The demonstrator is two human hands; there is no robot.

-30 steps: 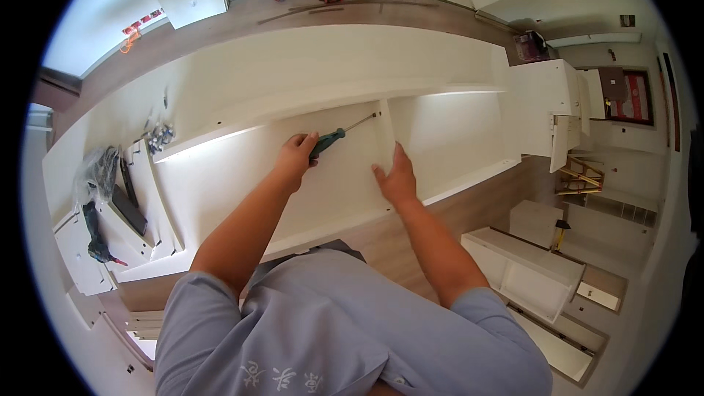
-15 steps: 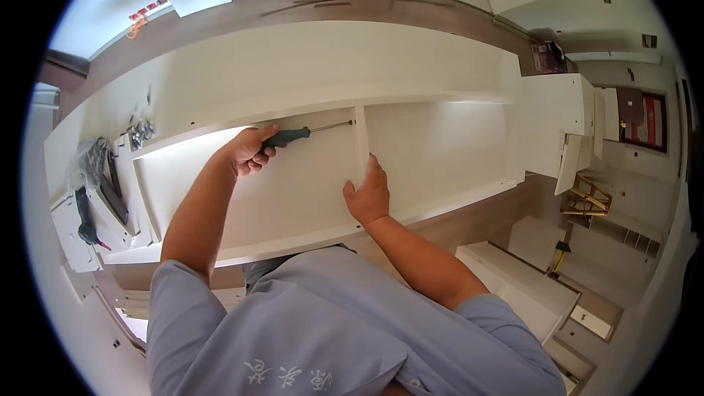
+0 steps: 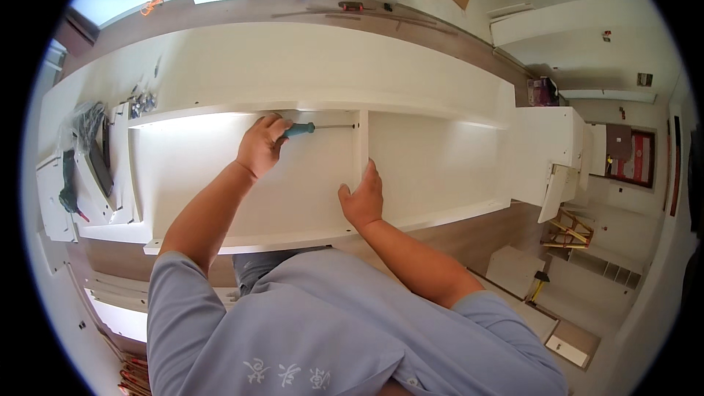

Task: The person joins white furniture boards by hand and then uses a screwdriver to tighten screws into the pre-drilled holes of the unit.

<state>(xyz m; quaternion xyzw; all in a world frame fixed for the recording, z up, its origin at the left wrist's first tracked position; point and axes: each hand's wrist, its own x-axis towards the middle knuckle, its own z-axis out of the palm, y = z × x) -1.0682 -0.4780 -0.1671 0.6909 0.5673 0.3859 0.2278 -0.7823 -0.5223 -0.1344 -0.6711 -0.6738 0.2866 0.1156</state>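
Note:
My left hand [image 3: 260,145] is closed around the teal handle of a screwdriver [image 3: 298,130]. Its thin metal shaft points right and meets a small dark spot, a hole or a fitting, on the left face of a white divider panel [image 3: 363,148]. That divider crosses a long, shallow white cabinet frame [image 3: 220,111] lying in front of me. Against the lower part of the divider rests my right hand [image 3: 361,199], fingers stretched upward and thumb apart, holding nothing.
Small metal fittings [image 3: 141,103] lie at the frame's left, near a clear plastic bag [image 3: 86,121] and a dark power tool [image 3: 68,183]. A red-and-black screwdriver [image 3: 352,6] and thin strips lie on the far floor. White cabinet boxes [image 3: 546,136] stand to the right.
My left hand has turned and moved further over the screwdriver handle, covering more of it. The shaft still reaches the divider. My right hand stays at the divider; the whole view has shifted slightly.

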